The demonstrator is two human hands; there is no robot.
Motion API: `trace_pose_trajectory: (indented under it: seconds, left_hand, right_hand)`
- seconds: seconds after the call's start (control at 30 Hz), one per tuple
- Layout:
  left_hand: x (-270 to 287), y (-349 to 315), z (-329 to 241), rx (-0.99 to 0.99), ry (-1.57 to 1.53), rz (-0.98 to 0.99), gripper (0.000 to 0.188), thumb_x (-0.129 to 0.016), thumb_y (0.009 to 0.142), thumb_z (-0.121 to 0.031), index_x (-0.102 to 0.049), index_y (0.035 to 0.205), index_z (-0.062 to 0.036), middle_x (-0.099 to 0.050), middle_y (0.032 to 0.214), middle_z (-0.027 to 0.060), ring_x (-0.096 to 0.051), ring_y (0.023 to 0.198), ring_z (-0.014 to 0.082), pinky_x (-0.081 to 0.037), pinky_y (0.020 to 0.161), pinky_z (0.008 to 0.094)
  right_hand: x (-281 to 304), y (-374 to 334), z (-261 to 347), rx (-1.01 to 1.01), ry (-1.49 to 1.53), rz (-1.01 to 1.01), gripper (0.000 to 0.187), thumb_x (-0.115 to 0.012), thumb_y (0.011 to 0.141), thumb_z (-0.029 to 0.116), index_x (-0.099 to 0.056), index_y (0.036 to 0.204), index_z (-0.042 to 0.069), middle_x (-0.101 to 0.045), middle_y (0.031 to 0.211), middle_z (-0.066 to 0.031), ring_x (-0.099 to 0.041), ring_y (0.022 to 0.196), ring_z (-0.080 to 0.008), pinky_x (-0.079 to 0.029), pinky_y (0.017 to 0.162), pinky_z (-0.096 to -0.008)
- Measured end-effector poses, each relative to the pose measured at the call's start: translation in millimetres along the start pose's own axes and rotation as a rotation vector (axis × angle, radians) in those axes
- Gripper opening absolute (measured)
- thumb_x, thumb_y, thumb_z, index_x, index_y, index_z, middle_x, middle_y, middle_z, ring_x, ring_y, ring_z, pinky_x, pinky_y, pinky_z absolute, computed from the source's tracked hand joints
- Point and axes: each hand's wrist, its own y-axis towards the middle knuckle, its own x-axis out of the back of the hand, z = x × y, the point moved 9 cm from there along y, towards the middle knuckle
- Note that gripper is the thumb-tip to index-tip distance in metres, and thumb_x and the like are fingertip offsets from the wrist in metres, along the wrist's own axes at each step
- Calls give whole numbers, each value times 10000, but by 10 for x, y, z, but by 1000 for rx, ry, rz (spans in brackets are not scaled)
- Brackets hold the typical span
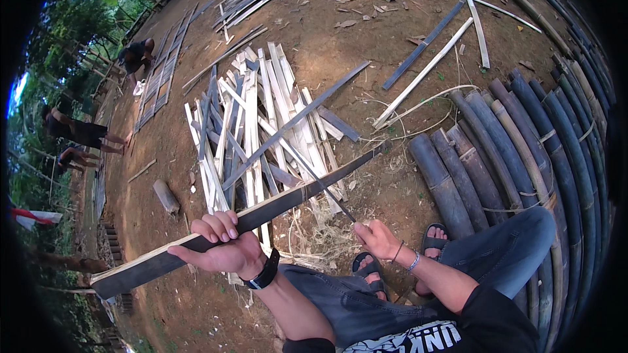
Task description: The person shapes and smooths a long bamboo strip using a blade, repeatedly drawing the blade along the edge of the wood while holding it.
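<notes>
My left hand (219,245) grips a long split bamboo strip (278,206), dark skin facing me and pale cut edge on top. The strip slants from the lower left up to the right, and its far end rests near the bamboo poles. In my right hand (379,240) is a long knife (337,202) with a thin dark blade, seen nearly edge-on. The blade crosses the strip to the right of my left hand; whether it cuts in cannot be made out. My fingers hide its handle.
A heap of split bamboo strips (252,124) lies ahead, with shavings (320,242) near my sandalled feet. Dark bamboo poles (451,183) are stacked to my right. One short bamboo piece (166,197) lies left. Several people bend at the far left by a lattice frame (160,88).
</notes>
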Motion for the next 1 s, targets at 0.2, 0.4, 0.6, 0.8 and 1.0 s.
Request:
trace_pose_trajectory:
  seconds: [0.2, 0.4, 0.6, 0.8, 1.0]
  left_hand:
    - [-5, -57, -31, -3, 0, -58, 647, -316, 882, -697, -269, 532, -155, -265, 435, -31, -243, 379, 90, -212, 410, 224]
    - [-12, -42, -9, -2, -4, -31, 651, -299, 883, -701, -281, 532, -152, -269, 431, -30, -254, 373, 89, -216, 407, 224]
    - [-171, -126, -31, -8, -31, 91, 657, -276, 888, -701, -290, 535, -147, -274, 430, -25, -266, 370, 96, -207, 401, 228]
    - [-253, -171, -56, -12, -62, 233, 662, -282, 880, -710, -289, 533, -147, -276, 431, -22, -262, 366, 98, -206, 399, 233]
    - [-259, -170, -43, -12, -28, 154, 658, -284, 881, -709, -276, 534, -150, -259, 437, -27, -249, 375, 93, -206, 412, 229]
  right_hand:
    - [157, -52, -294, -294, 231, -84, 737, -389, 903, 606, -484, 507, -8, -444, 430, -91, -469, 419, -192, -383, 467, -399]
    - [271, 44, -318, -165, 71, -114, 745, -396, 905, 604, -450, 500, -19, -390, 411, -88, -429, 426, -159, -372, 456, -388]
    - [49, -148, 258, 37, -129, -27, 721, -379, 929, 562, -481, 479, 8, -447, 421, -69, -465, 403, -175, -389, 452, -382]
    - [156, -200, 91, -292, 373, 40, 685, -397, 929, 549, -499, 558, -17, -445, 444, -90, -465, 413, -175, -387, 444, -390]
    - [436, 52, -424, -233, 80, -98, 713, -349, 924, 603, -449, 520, 24, -408, 421, -45, -482, 435, -158, -394, 420, -331]
